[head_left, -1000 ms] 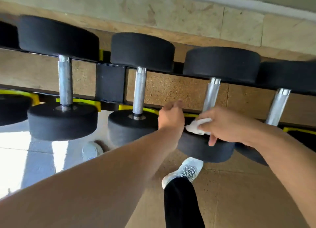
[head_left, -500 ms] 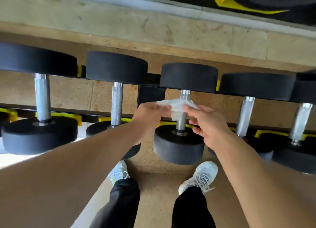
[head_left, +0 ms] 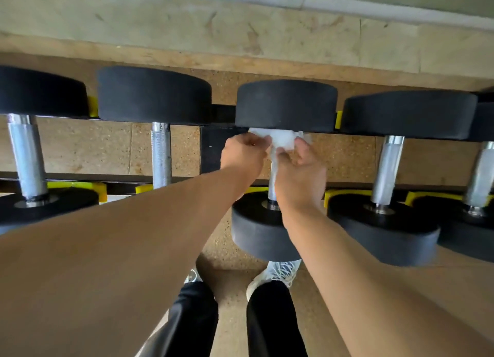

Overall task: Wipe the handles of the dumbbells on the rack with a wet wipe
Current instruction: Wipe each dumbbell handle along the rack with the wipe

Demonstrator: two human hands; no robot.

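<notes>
Head view shows the left hand (head_left: 243,153) and right hand (head_left: 299,169) each pinching an end of the white wet wipe (head_left: 280,140), draping it over the middle dumbbell's handle (head_left: 272,188) just under its far weight, probably to wrap the bar for wiping.

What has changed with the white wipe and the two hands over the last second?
A second ago only the right hand held the crumpled white wet wipe. Now the left hand pinches it too, and both have moved it up to the far end of the middle dumbbell's steel handle, under the black weight head. The dumbbells stay racked.
</notes>
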